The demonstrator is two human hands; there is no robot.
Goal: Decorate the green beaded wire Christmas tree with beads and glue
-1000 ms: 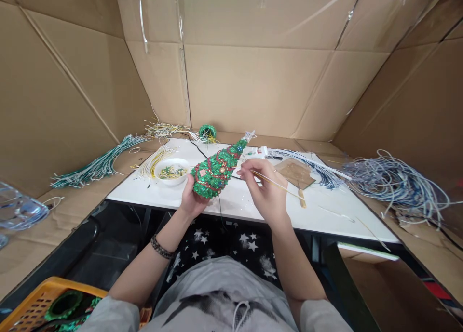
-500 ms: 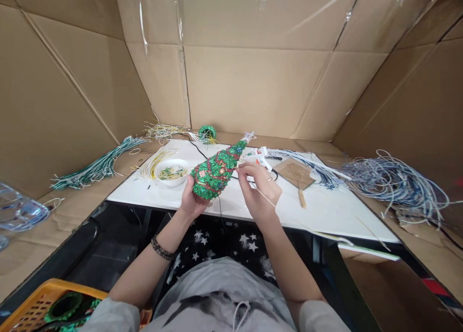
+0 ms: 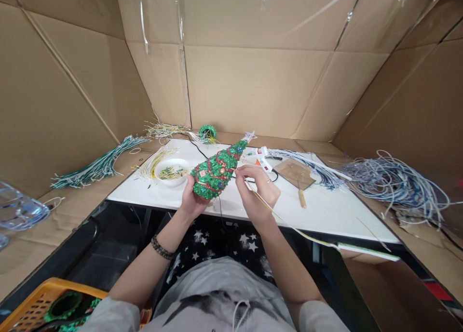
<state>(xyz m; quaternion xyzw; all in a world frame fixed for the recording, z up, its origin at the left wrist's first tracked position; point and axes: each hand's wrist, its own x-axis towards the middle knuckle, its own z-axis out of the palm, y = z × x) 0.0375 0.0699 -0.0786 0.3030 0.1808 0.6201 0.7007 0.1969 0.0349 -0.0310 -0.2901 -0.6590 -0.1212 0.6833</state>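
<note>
Right hand (image 3: 261,194) pinches a thin yellow-white wire (image 3: 315,239) beside the miniature Christmas tree (image 3: 214,175); left hand (image 3: 194,200) grips the tree's wide end, tilted above the bench (image 3: 336,214); the wire's tail has just straightened, while the tree stays put, so work seems centred there
</note>
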